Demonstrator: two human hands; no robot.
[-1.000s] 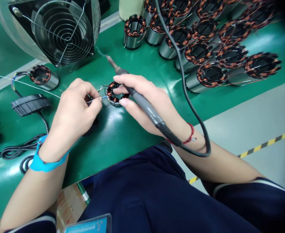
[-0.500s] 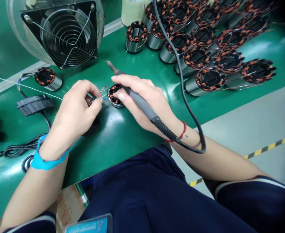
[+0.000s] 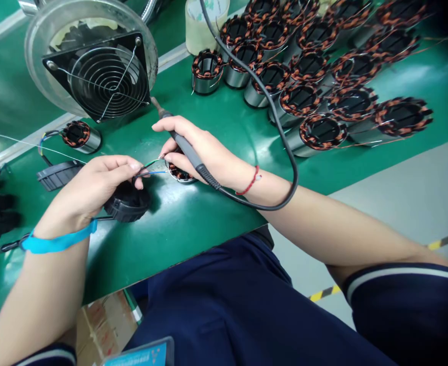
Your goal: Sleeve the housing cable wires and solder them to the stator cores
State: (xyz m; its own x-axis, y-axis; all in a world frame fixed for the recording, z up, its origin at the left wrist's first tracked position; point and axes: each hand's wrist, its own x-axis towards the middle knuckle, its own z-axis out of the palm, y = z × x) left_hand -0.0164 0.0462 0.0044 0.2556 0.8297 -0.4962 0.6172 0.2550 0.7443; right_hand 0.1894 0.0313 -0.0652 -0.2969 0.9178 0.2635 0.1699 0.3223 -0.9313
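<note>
My right hand point(image 3: 208, 152) is closed around a soldering iron point(image 3: 188, 152), whose tip points up and left toward the fan. The thumb and fingertips of that hand pinch together at a wire end beside a small motor stator point(image 3: 180, 175) with copper windings. My left hand point(image 3: 103, 178) pinches a black cable with thin wires coming out; a green wire point(image 3: 153, 162) runs to the right fingertips and a blue wire point(image 3: 157, 172) reaches the stator. Just below my left fingers lies a black round cap point(image 3: 127, 204) on the green bench point(image 3: 193, 218).
A fan point(image 3: 113, 84) in a round clear housing stands at the back left. Several stators point(image 3: 323, 132) fill the right rear. Another stator point(image 3: 81, 136) is wired to a black cap point(image 3: 58, 175) at left. The iron's cord point(image 3: 285, 140) loops over my right forearm.
My left hand has moved left and down, uncovering the black cap and green wire. The right hand and iron have shifted left, and its fingertips now pinch at the wire end.
</note>
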